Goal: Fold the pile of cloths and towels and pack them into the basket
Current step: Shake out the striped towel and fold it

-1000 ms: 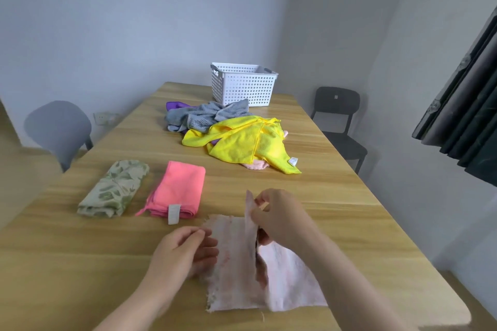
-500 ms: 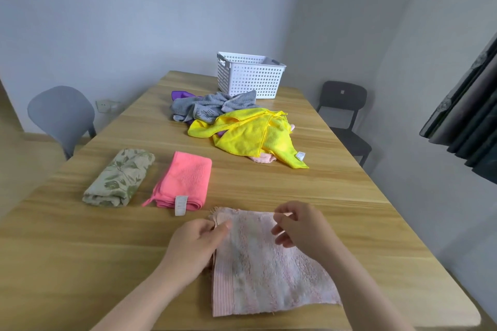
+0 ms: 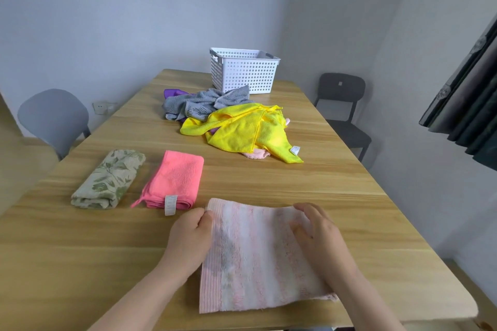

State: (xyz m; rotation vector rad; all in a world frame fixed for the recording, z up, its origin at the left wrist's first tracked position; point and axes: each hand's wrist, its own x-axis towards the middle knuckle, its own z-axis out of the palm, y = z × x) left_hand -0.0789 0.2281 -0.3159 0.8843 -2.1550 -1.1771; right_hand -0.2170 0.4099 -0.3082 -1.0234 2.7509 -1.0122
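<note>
Now my stripy pink towel (image 3: 255, 258) lies flat, folded over, at 6 o'clock, not lifted like a second ago. My left hand (image 3: 188, 239) pinches its 11 o'clock corner; my right hand (image 3: 320, 239) lies on the 1 o'clock corner, gripping or not I cannot tell. One fold done, I think; the unfolded pile (image 3: 242, 129) waits at 12 o'clock, the basket (image 3: 243, 72) behind it.

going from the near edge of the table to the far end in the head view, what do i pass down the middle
pale pink striped towel → folded coral pink cloth → crumpled yellow microfibre cloth → crumpled grey towel → white perforated plastic basket
</note>
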